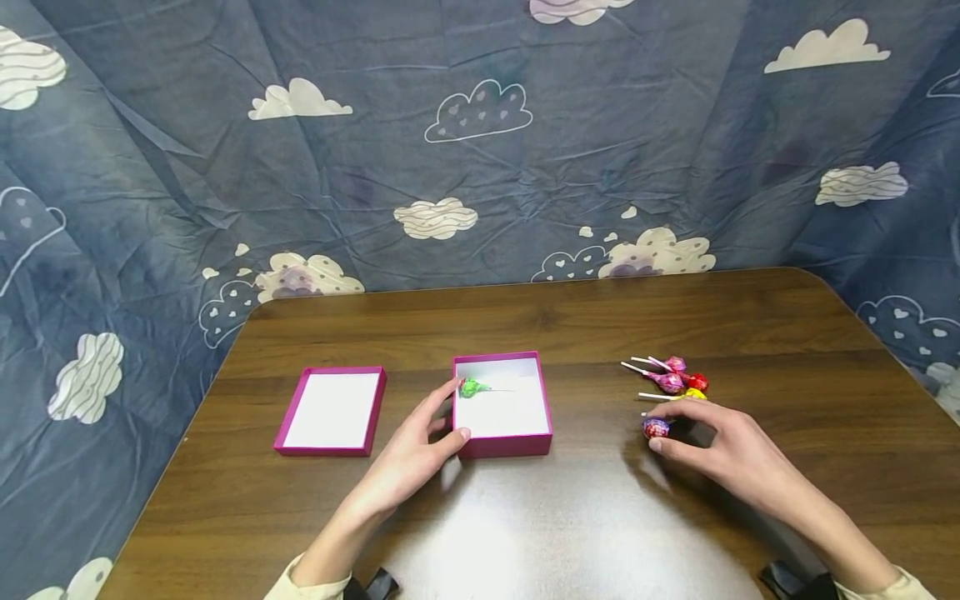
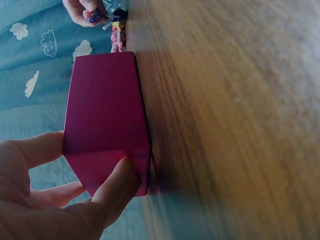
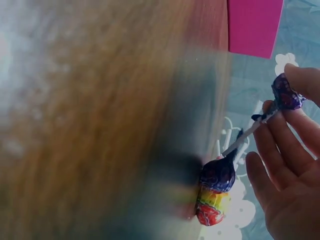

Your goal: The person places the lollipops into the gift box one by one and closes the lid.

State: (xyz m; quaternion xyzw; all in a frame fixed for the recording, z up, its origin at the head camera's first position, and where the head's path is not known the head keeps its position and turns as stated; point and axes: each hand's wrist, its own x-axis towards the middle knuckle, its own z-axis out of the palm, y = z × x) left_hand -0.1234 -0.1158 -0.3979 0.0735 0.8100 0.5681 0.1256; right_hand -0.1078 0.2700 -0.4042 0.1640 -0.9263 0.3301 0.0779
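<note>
My left hand point(image 1: 416, 446) holds the left side of an open magenta box point(image 1: 506, 447), thumb against the outer wall and index finger at the rim. A green lollipop point(image 1: 471, 387) lies inside on the white bottom, its stick pointing right. On the right, my right hand point(image 1: 716, 437) pinches the round head of a purple-wrapped lollipop point(image 3: 287, 92) between thumb and fingers. Its white stick point(image 3: 242, 137) slants down past the fingers. Just beyond this hand lie several more lollipops: pink point(image 1: 670, 382), red point(image 1: 698, 382) and yellow point(image 1: 694, 395), the yellow one partly behind the fingers.
The box's lid point(image 1: 332, 410), white inside with a magenta rim, lies left of the box. Everything sits on a brown wooden table point(image 1: 570, 321). A dark blue cloth point(image 1: 480, 175) with white clouds hangs behind the table's far edge.
</note>
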